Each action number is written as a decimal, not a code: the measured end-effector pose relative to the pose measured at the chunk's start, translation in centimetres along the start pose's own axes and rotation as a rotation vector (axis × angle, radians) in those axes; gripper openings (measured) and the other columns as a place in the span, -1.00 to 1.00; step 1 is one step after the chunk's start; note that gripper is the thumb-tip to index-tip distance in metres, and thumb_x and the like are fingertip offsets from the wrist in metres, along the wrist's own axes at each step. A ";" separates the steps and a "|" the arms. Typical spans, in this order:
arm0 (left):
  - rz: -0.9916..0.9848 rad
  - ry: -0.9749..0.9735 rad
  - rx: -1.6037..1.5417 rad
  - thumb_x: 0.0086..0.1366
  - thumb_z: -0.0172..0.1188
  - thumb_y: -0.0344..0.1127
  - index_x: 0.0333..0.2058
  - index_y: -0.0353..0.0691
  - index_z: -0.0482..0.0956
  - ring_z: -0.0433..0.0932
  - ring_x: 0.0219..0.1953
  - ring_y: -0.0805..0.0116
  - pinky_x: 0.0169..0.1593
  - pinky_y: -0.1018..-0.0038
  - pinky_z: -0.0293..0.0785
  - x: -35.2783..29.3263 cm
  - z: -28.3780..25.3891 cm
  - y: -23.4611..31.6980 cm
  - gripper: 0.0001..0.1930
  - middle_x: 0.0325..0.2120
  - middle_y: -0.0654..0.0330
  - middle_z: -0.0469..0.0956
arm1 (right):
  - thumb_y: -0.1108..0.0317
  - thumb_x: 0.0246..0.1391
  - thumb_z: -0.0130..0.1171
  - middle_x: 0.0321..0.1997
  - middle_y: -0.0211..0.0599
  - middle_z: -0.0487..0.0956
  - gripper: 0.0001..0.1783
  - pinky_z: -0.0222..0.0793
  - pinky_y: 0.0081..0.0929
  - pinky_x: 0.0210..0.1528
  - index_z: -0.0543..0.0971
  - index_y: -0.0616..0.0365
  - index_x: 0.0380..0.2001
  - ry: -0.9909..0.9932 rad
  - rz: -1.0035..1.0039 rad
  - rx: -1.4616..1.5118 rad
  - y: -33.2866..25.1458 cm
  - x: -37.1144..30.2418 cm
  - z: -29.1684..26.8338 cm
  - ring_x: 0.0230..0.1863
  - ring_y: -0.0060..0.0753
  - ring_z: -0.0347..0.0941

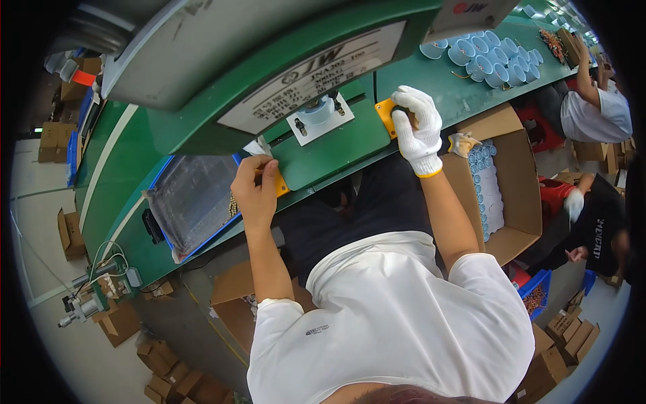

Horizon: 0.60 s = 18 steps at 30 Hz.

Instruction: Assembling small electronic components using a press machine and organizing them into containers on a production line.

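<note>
Two hands, bare left hand [256, 192] closed on orange button [280, 185], gloved right hand [418, 131] curled over orange button [385, 114]

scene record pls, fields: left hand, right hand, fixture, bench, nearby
left hand: bare, on an orange pad at the bench edge
right hand: white-gloved, on a second orange pad
fixture: pale blue ring on a white plate between the hands
bench: green
nearby: cardboard box of blue rings; clear tray

Bare left hand [256, 188] and gloved right hand [418, 128] reach forward, fingers curled.
</note>
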<state>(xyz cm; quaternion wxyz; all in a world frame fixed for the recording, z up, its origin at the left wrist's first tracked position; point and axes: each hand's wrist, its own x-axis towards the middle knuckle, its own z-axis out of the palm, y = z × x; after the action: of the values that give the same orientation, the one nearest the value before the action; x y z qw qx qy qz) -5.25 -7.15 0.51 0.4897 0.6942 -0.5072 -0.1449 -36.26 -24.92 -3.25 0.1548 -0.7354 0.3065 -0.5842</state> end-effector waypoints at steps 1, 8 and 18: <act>0.018 0.005 -0.027 0.37 0.47 -0.48 -0.19 -0.38 0.72 0.67 -0.28 0.28 -0.14 0.41 0.60 0.0 0.0 -0.2 -0.87 -0.29 0.10 0.72 | 0.41 0.17 0.40 0.06 -0.04 0.75 -0.71 0.59 -0.15 0.20 0.73 0.20 -0.04 0.002 0.005 0.002 0.0 0.0 0.0 0.11 0.05 0.69; -0.019 -0.028 -0.324 0.31 0.45 -0.60 -0.17 -0.41 0.73 0.69 -0.19 0.32 -0.09 0.45 0.59 0.1 -0.7 -0.1 -0.86 -0.27 0.09 0.73 | 0.42 0.15 0.40 0.04 -0.04 0.75 -0.71 0.59 -0.14 0.20 0.73 0.21 -0.05 0.008 0.013 0.010 -0.1 0.1 0.0 0.12 0.06 0.69; 0.337 -0.144 -0.020 0.49 0.42 -0.33 -0.10 -0.39 0.70 0.54 -0.23 0.46 -0.05 0.45 0.51 9.8 -0.5 10.0 -0.79 -0.26 0.22 0.68 | 0.45 0.14 0.39 0.02 -0.05 0.76 -0.73 0.59 -0.14 0.20 0.74 0.19 -0.06 0.010 -0.012 -0.025 0.1 0.2 0.0 0.12 0.06 0.69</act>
<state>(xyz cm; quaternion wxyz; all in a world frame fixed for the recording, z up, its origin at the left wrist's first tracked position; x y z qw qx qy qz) -6.20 -15.22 11.90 0.4765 0.5824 -0.6485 -0.1150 -36.30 -25.10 -3.16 0.1407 -0.7362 0.3099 -0.5849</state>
